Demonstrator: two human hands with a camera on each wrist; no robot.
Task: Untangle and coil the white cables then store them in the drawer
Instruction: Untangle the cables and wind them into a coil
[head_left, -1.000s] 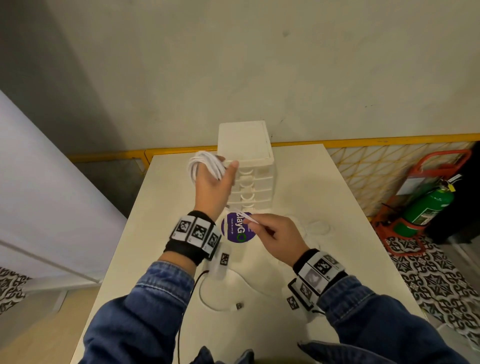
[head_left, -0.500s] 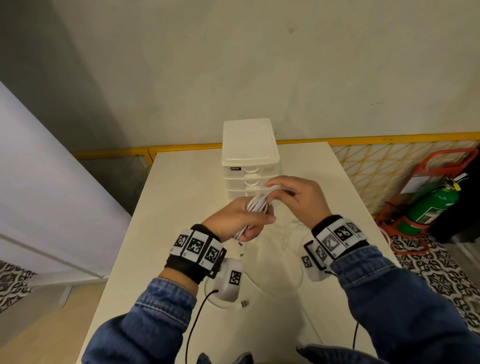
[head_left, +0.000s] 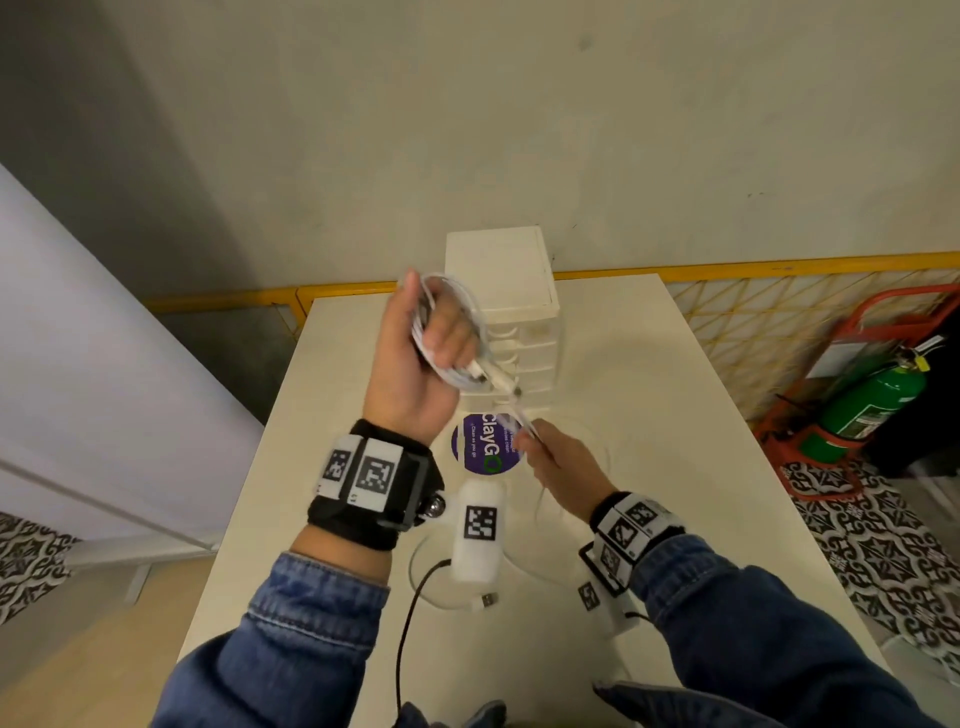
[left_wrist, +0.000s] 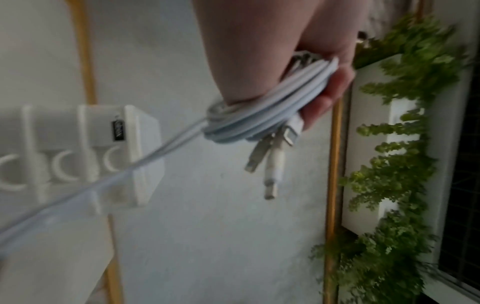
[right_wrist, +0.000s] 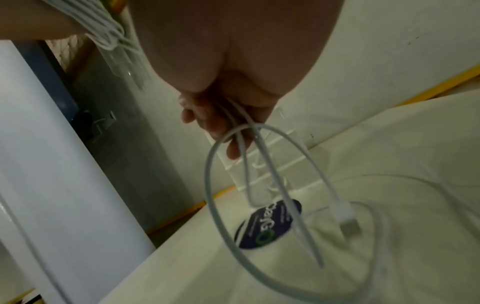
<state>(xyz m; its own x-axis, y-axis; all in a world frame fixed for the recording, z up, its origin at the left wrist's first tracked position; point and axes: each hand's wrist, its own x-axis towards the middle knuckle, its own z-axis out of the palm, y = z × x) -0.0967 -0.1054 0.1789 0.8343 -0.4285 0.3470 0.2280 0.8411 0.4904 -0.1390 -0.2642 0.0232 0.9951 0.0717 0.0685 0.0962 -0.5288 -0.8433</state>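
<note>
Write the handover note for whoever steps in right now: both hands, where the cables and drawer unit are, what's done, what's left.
Left hand: raised, grips the coiled white cables wound round its fingers, plugs hanging below.
Right hand: lower, pinches the loose cable tail, which runs up to the coil.
More white cable lies slack on the table, one plug near the front edge.
Drawer unit stands at the back of the table; in the head view its drawers look shut.
Done: most of the cable is coiled.
Left: wind in the tail and any slack, open a drawer, store the coil, close it.
</note>
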